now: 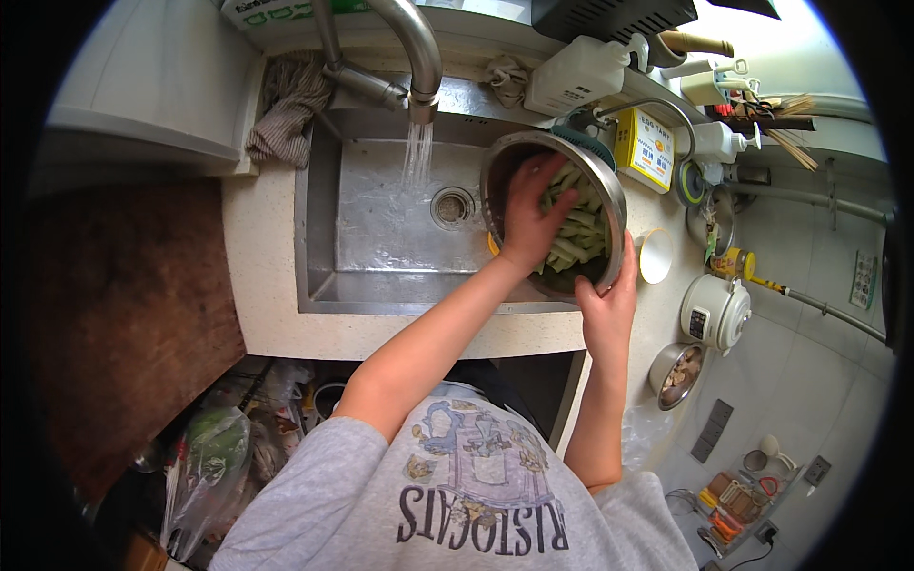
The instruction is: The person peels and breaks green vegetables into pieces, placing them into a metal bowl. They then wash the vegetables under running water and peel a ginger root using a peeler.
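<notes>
A stainless steel bowl is tilted on its side over the right part of the steel sink, its mouth facing up and to the right. Cut pale green vegetable pieces lie inside it. My right hand grips the rim at the near right, thumb inside. Reaching into the bowl, my left hand rests against the vegetables with its fingers spread; some fingertips are hidden among them. Water runs from the metal faucet into the sink, left of the bowl and near the drain.
A striped cloth hangs at the sink's left corner. Right of the bowl stand a white cup, a yellow box, a white rice cooker and a metal bowl of food pieces. A large white pump bottle stands behind the sink.
</notes>
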Demonstrator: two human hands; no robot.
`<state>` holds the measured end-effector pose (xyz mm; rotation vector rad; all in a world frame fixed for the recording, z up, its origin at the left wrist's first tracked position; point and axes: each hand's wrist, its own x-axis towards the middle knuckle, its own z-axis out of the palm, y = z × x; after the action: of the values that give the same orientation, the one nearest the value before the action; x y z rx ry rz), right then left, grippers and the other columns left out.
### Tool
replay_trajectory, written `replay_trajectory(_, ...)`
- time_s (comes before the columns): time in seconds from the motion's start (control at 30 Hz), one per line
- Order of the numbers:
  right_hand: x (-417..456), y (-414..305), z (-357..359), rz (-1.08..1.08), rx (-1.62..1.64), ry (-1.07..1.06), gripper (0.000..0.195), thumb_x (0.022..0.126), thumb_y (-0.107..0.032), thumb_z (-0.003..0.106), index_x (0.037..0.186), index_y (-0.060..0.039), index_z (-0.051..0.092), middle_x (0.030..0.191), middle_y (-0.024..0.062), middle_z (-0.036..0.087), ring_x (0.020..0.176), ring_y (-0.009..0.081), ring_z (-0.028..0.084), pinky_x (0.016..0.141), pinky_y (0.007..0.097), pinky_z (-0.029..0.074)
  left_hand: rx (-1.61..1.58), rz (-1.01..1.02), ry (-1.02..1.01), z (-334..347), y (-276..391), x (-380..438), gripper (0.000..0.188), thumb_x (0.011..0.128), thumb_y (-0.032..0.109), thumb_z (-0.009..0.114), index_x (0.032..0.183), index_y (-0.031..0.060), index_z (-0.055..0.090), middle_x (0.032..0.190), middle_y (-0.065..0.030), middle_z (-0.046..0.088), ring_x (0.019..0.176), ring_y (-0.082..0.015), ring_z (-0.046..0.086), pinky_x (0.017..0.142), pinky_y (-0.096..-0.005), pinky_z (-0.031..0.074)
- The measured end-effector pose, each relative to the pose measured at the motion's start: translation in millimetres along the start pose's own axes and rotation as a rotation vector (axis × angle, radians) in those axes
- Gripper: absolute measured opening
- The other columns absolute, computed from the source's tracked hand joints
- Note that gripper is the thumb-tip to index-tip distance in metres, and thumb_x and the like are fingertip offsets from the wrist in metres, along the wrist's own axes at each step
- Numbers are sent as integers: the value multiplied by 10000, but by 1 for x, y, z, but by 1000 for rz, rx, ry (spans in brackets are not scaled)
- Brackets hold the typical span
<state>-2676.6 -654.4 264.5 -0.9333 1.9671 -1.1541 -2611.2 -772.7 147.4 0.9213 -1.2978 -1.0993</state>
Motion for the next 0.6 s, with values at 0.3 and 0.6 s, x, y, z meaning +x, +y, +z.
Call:
replay_trajectory(0.3, -3, -24, -15, 67, -190, 48, 884, 847, 66, 601, 1639, -98, 247, 1241, 195, 646, 973, 188, 680, 804, 297, 562, -83, -32, 14, 23, 7, -6, 514, 916, 249, 739, 1364, 35, 607, 1350, -201, 571, 1258, -385, 552, 1092, -453, 426)
replay_trajectory(0.6, -10, -35, -19, 47, -232, 77, 892, 841, 69, 599, 1641, -102, 244, 1264, 194, 655, 965, 202, 703, 807, 310, 574, -81, -43, -15, 32, 14, -11, 512, 940, 240, 714, 1388, 39, 566, 1426, -200, 514, 1319, -380, 515, 1124, -432, 403)
